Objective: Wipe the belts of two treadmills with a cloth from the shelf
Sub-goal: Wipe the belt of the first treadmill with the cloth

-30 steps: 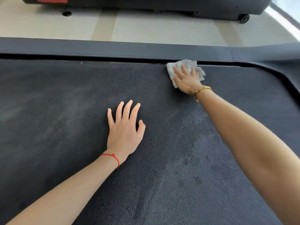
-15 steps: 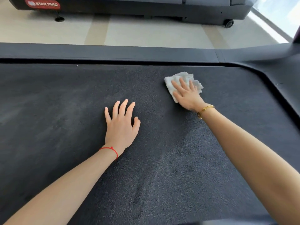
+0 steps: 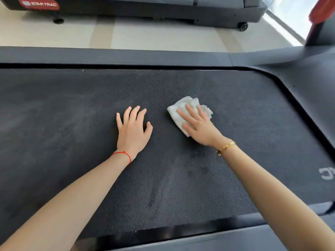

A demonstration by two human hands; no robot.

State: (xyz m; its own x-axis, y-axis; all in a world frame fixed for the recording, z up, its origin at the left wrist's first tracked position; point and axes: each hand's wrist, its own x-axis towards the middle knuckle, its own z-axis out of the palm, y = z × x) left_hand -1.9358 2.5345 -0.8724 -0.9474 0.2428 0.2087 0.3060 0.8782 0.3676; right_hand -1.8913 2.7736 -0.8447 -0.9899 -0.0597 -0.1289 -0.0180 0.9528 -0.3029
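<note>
1. Pale floor and a second treadmill [image 3: 145, 8] lie beyond the belt [image 3: 72, 105].
2. Right hand [image 3: 197, 126], fingers flat, presses the cloth [image 3: 178, 110], now drawn back from the far edge: stroke progressing.
3. Beside it, left hand [image 3: 133, 130] rests spread, bracing.

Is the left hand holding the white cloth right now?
No, the left hand lies flat and bare on the belt, while the right hand presses the white cloth.
</note>
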